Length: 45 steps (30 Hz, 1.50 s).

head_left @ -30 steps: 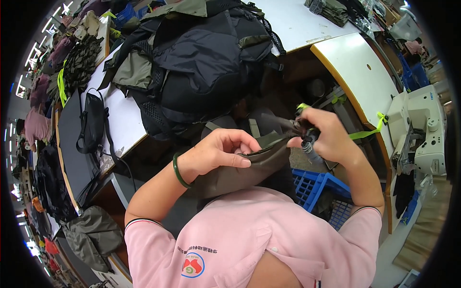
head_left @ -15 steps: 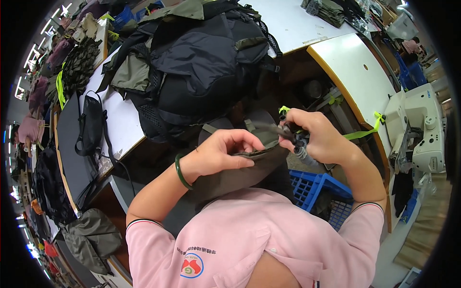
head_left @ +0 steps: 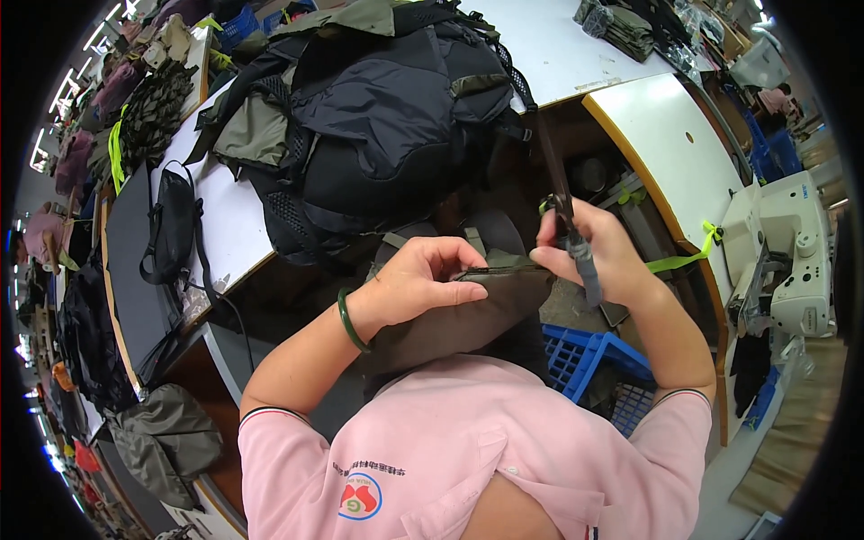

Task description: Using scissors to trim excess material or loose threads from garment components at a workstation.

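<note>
Between my two forearms an olive-grey fabric piece hangs over my lap, its seamed upper edge stretching to the right. My left hand, with a green bangle on the wrist, pinches that edge between thumb and fingers. In my right hand are dark scissors with grey-wrapped handles. Their long blades point up and away from the fabric. The right thumb lies close to the fabric's right end; whether it touches I cannot tell. Beyond my hands, a large black and olive backpack rests on the white table.
A blue plastic crate stands below my right forearm. At the right is a white sewing machine beside a white tabletop. A small black pouch with straps lies at the left. Grey cloth hangs at the lower left.
The scissors have swung from lying across the fabric edge to pointing upward. My right hand has shifted slightly right and down. The left hand keeps its pinch.
</note>
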Tool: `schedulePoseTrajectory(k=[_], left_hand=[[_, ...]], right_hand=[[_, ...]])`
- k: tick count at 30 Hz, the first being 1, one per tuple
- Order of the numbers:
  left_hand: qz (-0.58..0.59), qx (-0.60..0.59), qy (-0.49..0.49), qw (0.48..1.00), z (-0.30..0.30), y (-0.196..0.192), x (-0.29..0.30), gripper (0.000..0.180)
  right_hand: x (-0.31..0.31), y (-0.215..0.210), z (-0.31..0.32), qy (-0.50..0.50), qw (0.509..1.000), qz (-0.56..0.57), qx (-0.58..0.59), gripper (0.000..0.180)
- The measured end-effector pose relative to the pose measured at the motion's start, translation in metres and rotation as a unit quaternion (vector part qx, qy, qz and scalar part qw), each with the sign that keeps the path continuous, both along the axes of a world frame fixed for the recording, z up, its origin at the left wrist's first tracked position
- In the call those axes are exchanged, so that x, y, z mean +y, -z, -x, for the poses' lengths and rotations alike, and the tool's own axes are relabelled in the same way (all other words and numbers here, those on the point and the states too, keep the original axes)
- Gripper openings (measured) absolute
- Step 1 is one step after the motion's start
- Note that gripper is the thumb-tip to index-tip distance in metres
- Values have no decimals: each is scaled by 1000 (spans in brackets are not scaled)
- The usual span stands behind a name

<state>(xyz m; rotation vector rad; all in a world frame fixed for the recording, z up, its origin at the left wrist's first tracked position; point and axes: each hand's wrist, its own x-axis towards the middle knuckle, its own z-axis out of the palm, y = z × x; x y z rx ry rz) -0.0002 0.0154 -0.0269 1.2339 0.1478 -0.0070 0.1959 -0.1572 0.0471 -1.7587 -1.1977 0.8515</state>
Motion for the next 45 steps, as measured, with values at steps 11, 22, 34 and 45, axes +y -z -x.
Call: schedulePoseTrajectory(k=[11,22,34,45], left_hand=[[35,31,-23,999,-3,-1,-1,20],[7,35,-29,999,-5,-3,-9,19],[25,56,-39,997,1,-7,-5,20],[127,62,-46,989,5,6,11,22]], right_hand=[[-22,-37,-34,-101,763,-91,-632,19],[-17,-43,-27,-124,716,-109,-678,10],[-36,-47,-44,-48,788,-55,-611,23],[-52,-30,-52,-28,762,-78,-642,21]])
